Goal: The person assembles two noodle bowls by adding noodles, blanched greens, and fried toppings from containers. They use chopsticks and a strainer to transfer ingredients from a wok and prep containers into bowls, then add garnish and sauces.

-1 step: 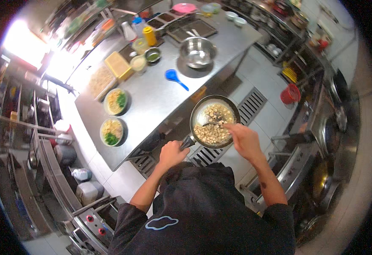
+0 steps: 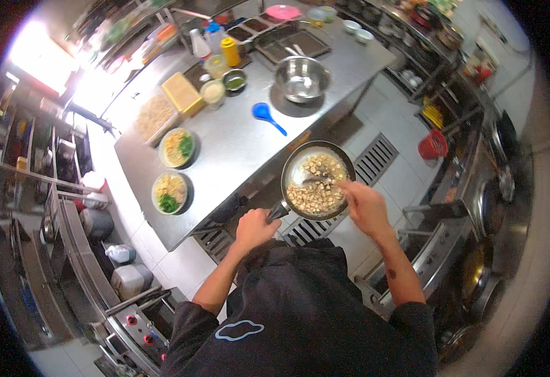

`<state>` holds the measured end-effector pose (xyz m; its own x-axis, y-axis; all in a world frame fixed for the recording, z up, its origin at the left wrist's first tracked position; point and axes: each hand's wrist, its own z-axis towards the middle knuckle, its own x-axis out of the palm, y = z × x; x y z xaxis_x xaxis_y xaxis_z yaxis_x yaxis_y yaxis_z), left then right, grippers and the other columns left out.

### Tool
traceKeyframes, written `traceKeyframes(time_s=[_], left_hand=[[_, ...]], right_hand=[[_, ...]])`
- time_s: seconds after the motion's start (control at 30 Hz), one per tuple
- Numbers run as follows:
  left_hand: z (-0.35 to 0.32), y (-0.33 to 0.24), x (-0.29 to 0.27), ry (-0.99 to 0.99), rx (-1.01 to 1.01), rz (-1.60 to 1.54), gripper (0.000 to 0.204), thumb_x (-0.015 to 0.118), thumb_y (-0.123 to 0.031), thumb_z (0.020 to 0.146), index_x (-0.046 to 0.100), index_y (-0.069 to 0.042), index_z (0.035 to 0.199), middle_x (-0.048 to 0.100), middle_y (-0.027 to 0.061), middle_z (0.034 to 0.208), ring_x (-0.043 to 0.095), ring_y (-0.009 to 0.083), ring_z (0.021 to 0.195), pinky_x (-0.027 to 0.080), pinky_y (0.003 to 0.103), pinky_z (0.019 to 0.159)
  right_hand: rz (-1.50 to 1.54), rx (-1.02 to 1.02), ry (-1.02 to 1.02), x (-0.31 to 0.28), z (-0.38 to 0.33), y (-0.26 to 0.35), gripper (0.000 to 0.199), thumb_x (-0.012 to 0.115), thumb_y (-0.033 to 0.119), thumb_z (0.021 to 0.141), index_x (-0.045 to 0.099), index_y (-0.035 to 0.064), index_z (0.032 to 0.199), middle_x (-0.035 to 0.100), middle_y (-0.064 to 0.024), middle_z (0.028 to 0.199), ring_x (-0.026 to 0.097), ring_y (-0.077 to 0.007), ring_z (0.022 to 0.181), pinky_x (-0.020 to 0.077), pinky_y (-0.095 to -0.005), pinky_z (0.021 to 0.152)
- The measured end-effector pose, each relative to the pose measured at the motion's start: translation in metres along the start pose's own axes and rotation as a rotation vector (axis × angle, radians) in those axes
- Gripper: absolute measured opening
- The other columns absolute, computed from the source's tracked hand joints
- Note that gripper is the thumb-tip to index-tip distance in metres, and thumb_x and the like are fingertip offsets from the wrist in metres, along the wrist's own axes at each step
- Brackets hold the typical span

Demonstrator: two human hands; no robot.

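My left hand [image 2: 255, 227] is closed around the black handle [image 2: 277, 212] of a frying pan [image 2: 284, 182], holding it in the air in front of me. Pale chopped pieces [image 2: 316, 200], possibly mushroom, cover much of the pan's bottom. My right hand [image 2: 367, 208] pinches a metal spoon [image 2: 317, 180] whose head dips among the pieces; the fingers hide the rest of its handle. Beyond the pan, a blue spoon [image 2: 262, 112] lies on the steel table [image 2: 225, 151], near a shiny metal mixing bowl [image 2: 301, 80].
Two bowls of noodles with chopped greens, the nearer bowl [image 2: 170, 193] and the farther bowl [image 2: 177, 147], stand at the table's left. A yellow squeeze bottle [image 2: 230, 51] and a tray [image 2: 292, 45] are farther back. A stove [image 2: 438, 245] lies right; a red basket [image 2: 433, 144] stands beyond it.
The table and its things have shifted slightly rightward in the view. My right hand and the metal spoon have moved a little to the right, while the pan stays in my left hand.
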<state>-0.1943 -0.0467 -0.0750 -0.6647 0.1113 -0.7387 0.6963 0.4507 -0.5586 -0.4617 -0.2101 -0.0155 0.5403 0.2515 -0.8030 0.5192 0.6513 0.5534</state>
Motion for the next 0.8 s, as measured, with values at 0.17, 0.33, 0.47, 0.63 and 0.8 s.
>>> traceKeyframes(time_s=[0.17,0.33,0.47,0.63,0.8], left_hand=[[-0.007,0.041,-0.033,-0.11,-0.097,-0.143,0.037,0.068,-0.038,0.078,0.073,-0.002,0.085,0.069,0.0214,0.072,0.07,0.0413,0.076,0.056,0.051,0.073],[-0.002,0.073,-0.051,-0.182,-0.245,-0.24,0.034,0.066,-0.036,0.081,0.073,-0.004,0.087,0.068,0.0198,0.069,0.07,0.0401,0.074,0.055,0.049,0.072],[0.002,0.089,-0.06,-0.291,-0.344,-0.313,0.033,0.065,-0.035,0.082,0.073,-0.003,0.086,0.067,0.02,0.068,0.07,0.0397,0.073,0.054,0.049,0.072],[0.013,0.096,-0.07,-0.451,-0.522,-0.459,0.037,0.068,-0.036,0.08,0.067,0.002,0.079,0.061,0.0218,0.064,0.064,0.0385,0.064,0.05,0.049,0.067],[0.017,0.089,-0.07,-0.545,-0.667,-0.541,0.033,0.067,-0.033,0.081,0.07,0.0,0.082,0.066,0.0217,0.069,0.067,0.0405,0.07,0.052,0.049,0.07]], right_hand=[[0.134,0.07,-0.053,0.038,0.098,0.025,0.024,0.053,0.014,0.103,0.069,0.0051,0.119,0.074,-0.0184,0.1,0.07,-0.0406,0.089,0.0535,-0.0446,0.077],[0.189,-0.104,0.157,0.085,0.156,0.043,0.023,0.055,0.013,0.101,0.07,0.0065,0.118,0.073,-0.0193,0.1,0.07,-0.0412,0.091,0.0532,-0.0456,0.078],[0.211,-0.237,0.341,0.094,0.193,0.054,0.023,0.06,0.011,0.098,0.071,0.0064,0.117,0.073,-0.0197,0.097,0.07,-0.0376,0.085,0.0534,-0.0433,0.076],[0.205,-0.097,0.46,0.109,0.282,0.061,0.015,0.063,0.013,0.098,0.07,0.0041,0.108,0.067,-0.0196,0.079,0.067,-0.0237,0.069,0.0505,-0.0359,0.063],[0.713,-0.075,0.487,0.164,0.312,0.066,0.017,0.067,0.018,0.101,0.072,0.0026,0.106,0.073,-0.006,0.086,0.066,-0.0116,0.075,0.0503,-0.0285,0.064]])
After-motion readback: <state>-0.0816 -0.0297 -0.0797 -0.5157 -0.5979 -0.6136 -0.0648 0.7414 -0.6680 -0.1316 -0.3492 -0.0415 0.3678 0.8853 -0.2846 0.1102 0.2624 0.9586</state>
